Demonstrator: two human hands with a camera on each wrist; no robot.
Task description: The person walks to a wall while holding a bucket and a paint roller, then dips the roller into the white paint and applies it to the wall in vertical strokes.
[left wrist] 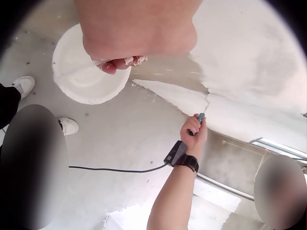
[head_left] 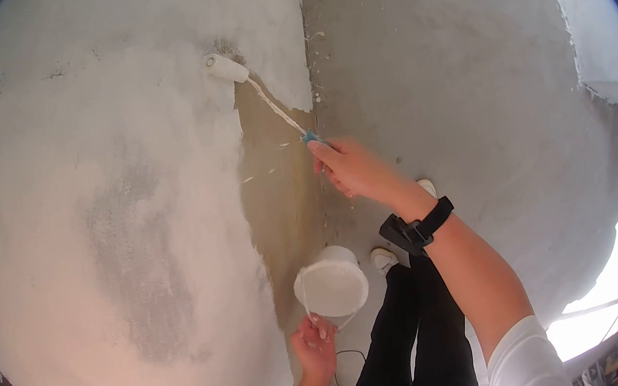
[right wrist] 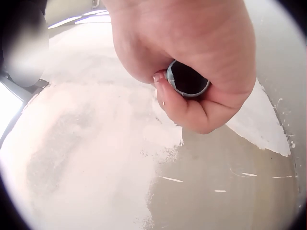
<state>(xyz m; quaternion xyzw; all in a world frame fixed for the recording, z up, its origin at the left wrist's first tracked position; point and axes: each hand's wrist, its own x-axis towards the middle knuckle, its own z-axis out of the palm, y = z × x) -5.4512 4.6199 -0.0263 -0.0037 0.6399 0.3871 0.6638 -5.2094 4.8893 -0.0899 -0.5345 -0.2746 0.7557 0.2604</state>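
My right hand (head_left: 357, 171) grips the blue handle (head_left: 313, 138) of a paint roller, its fingers wrapped round it; the handle's dark hollow end shows in the right wrist view. The white roller sleeve (head_left: 228, 68) lies against the wall at the upper edge of a bare patch, on a paint-coated frame. Lower down, my left hand (head_left: 316, 348) holds a white bucket (head_left: 329, 285) by its handle. The bucket has white paint inside. In the left wrist view the curled fingers (left wrist: 125, 62) have white paint on them and overlap the bucket's rim.
White paint covers most of the wall (head_left: 59, 249) on the left, with a greyish patch within it. A bare grey-brown strip (head_left: 279, 173) runs down beside the corner. Two feet in white shoes (head_left: 384, 259) stand on the grey floor near the bucket. A black cable (left wrist: 115, 169) runs from the right wrist camera.
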